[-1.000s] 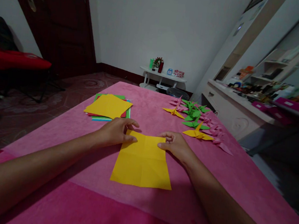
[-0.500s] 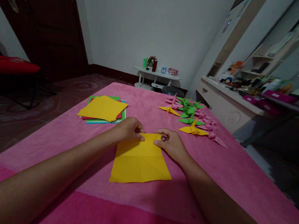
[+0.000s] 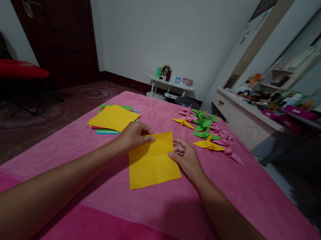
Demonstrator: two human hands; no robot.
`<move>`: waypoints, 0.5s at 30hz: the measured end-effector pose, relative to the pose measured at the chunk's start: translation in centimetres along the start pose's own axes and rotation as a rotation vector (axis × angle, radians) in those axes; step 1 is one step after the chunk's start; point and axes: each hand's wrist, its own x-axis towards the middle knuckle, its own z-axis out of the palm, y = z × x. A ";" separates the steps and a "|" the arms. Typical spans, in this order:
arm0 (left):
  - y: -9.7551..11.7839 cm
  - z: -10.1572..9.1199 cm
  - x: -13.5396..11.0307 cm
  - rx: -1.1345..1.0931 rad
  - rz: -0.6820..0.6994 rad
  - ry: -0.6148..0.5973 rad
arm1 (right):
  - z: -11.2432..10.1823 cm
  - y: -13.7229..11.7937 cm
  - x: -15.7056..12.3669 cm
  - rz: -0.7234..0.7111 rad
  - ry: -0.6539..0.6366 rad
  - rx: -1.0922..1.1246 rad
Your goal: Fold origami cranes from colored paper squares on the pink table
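Note:
A square sheet of yellow origami paper (image 3: 154,165), with crease lines crossing its middle, is held over the pink cloth. My left hand (image 3: 136,135) pinches its upper left corner between thumb and fingers. At the right edge, my right hand (image 3: 186,158) grips the sheet, thumb on top and fingers partly behind it. Beyond my left hand lies a stack of coloured paper (image 3: 113,117), yellow on top with green, red and blue edges showing. Folded paper cranes in green (image 3: 203,121), pink (image 3: 234,156) and yellow (image 3: 209,144) stand in a cluster beyond my right hand.
The pink cloth (image 3: 98,190) covers the table. On the right stands a white dresser (image 3: 236,112) crowded with bottles and boxes. A small white table (image 3: 171,83) is against the far wall, a red chair (image 3: 13,70) at the left near a dark door (image 3: 58,29).
The yellow sheet has turned counterclockwise, its far right corner now raised higher. My left hand has shifted slightly away and left; the right now holds the side edge. The view tilted slightly.

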 end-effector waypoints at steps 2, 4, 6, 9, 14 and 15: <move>-0.5 0.2 0.0 -0.006 -0.014 -0.017 | 0.0 0.0 0.1 -0.007 0.018 -0.011; -0.8 0.4 0.0 -0.018 -0.025 -0.036 | 0.0 0.0 0.1 -0.015 0.027 -0.017; -1.0 0.7 0.0 -0.024 -0.030 -0.053 | 0.1 0.0 0.0 -0.024 0.028 -0.039; -1.0 1.0 -0.2 0.007 -0.043 -0.063 | 0.4 -0.1 -0.1 -0.048 0.044 -0.116; -0.3 1.8 -0.7 0.165 -0.023 -0.027 | 0.7 0.8 0.4 -0.082 0.063 -0.173; -0.1 2.0 -0.7 0.195 -0.012 -0.027 | 0.6 1.0 0.6 -0.096 0.066 -0.187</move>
